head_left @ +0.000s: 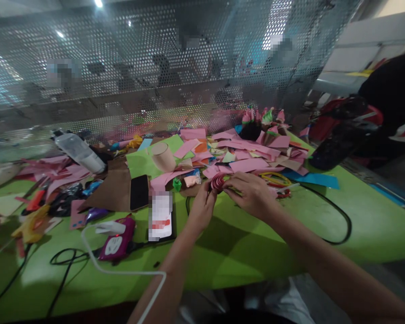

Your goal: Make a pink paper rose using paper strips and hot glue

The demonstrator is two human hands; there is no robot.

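Both hands meet over the front middle of the green table [229, 256]. Between them is a small pink-and-red striped coil [218, 181], raised a little above the tabletop. My left hand [203, 203] pinches its near left side with thumb and fingers. From the right, my right hand [251, 191] closes thumb and fingertips at its other edge; the exact contact there is partly hidden. Behind the coil lie pink foam-like strips [253, 164]. Left of my left hand are a bright green crumpled piece [177, 184] and a pale pink lump [191, 180].
A lit phone [162, 216], a dark phone [139, 192], a magenta power strip [117, 240] and a yellow glue gun [32, 225] lie leftward. Near the back stand a beige cup [163, 156] and a tilted bottle [81, 152]. A black cable [347, 225] loops at right. Perforated metal screen [148, 54] behind.
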